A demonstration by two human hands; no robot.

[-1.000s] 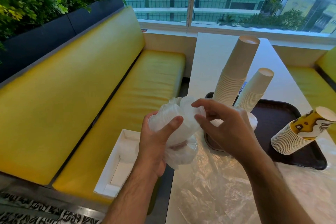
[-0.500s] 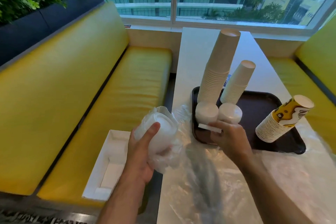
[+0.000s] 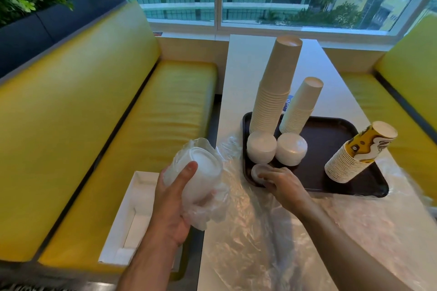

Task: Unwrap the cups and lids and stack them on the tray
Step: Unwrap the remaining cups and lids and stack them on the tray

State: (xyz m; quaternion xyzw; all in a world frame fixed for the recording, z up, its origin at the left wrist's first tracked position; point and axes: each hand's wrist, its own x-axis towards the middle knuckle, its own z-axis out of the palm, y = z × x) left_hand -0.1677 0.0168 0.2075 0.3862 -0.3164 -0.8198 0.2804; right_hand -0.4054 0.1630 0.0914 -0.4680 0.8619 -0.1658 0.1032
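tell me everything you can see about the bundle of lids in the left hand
The wrapped lid stack is a short column of white, plastic-looking lids, partly sheathed in crinkled clear plastic that bunches loose below it. It lies tilted, one round end toward the camera, held off the table's left edge, above the yellow bench. The left hand grips it, thumb across that end.

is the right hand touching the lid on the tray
Touching. The head view shows the right hand with its fingertips on the small lid at the near left corner of the tray, no gap between them.
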